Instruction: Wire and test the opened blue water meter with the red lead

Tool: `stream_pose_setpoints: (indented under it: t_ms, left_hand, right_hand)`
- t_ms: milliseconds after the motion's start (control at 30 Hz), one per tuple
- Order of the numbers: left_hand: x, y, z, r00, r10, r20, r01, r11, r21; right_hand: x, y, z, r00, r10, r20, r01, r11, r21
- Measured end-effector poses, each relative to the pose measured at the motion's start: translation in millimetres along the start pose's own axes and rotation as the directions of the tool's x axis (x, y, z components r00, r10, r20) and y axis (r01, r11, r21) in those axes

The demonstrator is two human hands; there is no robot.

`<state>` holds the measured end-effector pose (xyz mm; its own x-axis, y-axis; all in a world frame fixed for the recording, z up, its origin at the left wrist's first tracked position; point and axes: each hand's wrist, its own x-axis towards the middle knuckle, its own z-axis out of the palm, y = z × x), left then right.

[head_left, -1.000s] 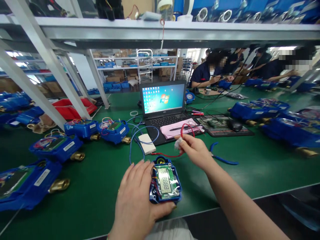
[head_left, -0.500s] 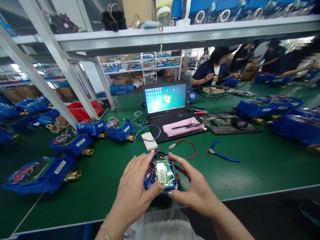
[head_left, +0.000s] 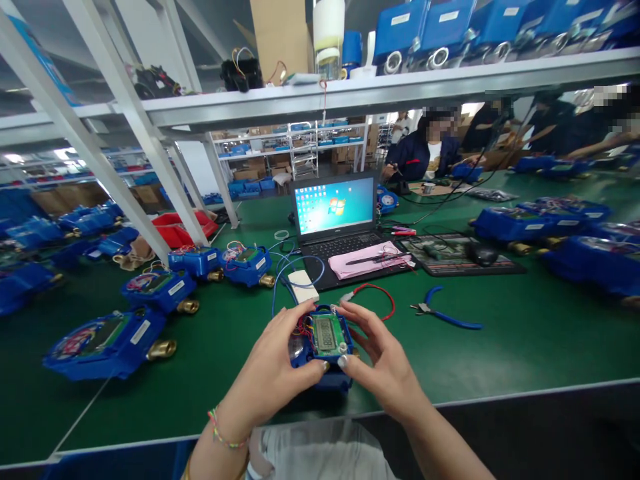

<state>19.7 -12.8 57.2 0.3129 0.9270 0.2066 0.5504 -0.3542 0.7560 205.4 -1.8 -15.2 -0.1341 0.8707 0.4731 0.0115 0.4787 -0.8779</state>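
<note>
A blue meter with an open top sits at the front of the green bench, before my body. Inside it is a green circuit board with a grey display showing digits, and red and yellow wires lie at its left side. My left hand grips the left side, thumb at the near edge and fingertips at the far edge. From the other side my right hand holds the meter the same way. Its brass fitting is mostly hidden behind the right fingers.
Behind the meter lie a white box, a red cable and blue-handled pliers. Farther back stands a laptop with a pink cloth on it. Several blue meters line the left; a co-worker sits across the bench.
The view has tilted up and shifted slightly left. In the meter, the board and display now appear more tilted, and more of the blue housing shows below them. Both hands stay around it.
</note>
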Motion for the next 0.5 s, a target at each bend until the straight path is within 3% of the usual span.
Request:
stream_pose_setpoints:
  t_ms: [33, 100, 167, 233, 500]
  left_hand:
    - [1, -1, 0.2, 1.000, -0.007, -0.005, 0.007, 1.000, -0.014]
    - [2, -4, 0.4, 1.000, -0.014, -0.027, 0.014, 1.000, -0.018]
    - [3, -6, 0.8, 0.999, -0.009, -0.042, 0.010, 1.000, 0.006]
    - [3, -7, 1.9, 0.998, -0.012, -0.056, 0.014, 0.999, 0.035]
    - [3, -9, 4.2, 0.996, -0.030, -0.082, 0.039, 0.994, 0.106]
  right_hand:
    - [-2, -3, -1, 0.993, -0.117, 0.010, 0.118, 0.986, -0.117]
    - [-5, -11, -3, 0.943, -0.317, 0.097, 0.331, 0.879, -0.343]
    - [-4, -20, -6, 0.901, -0.382, 0.204, 0.433, 0.789, -0.435]
    - [-2, -25, -10, 0.897, -0.366, 0.247, 0.440, 0.779, -0.446]
    - [7, -26, -18, 0.910, -0.356, 0.213, 0.414, 0.821, -0.394]
